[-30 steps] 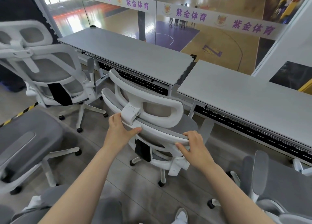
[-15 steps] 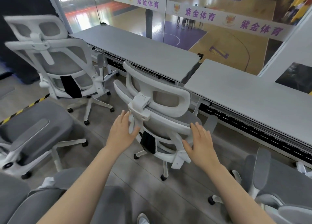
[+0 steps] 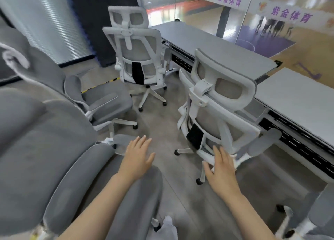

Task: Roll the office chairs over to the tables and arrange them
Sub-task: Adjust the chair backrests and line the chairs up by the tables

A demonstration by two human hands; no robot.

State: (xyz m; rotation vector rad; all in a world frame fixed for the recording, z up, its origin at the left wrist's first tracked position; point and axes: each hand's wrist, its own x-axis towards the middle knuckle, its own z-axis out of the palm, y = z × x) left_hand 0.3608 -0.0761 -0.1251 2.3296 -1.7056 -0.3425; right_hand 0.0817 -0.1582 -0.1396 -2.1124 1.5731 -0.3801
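A white-framed grey mesh office chair point(image 3: 220, 102) stands with its back toward me, pushed up against the grey tables point(image 3: 213, 46). A second matching chair point(image 3: 137, 49) stands further left along the same table. My left hand point(image 3: 138, 157) hovers with flat, spread fingers over the floor and holds nothing. My right hand point(image 3: 221, 171) is also flat and empty, just below and in front of the near chair's base. A large grey chair point(image 3: 45, 149) fills the left foreground, its seat under my left forearm.
Another grey chair point(image 3: 101, 98) stands at left centre, and part of one more point(image 3: 310, 212) shows at the lower right. A second table point(image 3: 296, 98) continues to the right. Behind the tables is a glass wall point(image 3: 235, 13) over a sports court. Dark foam panels point(image 3: 101, 22) lean at the back left.
Both hands let go of the near chair's backrest and drew back toward me, fingers now straight. My view swung left and down, bringing the grey foreground chairs into view.
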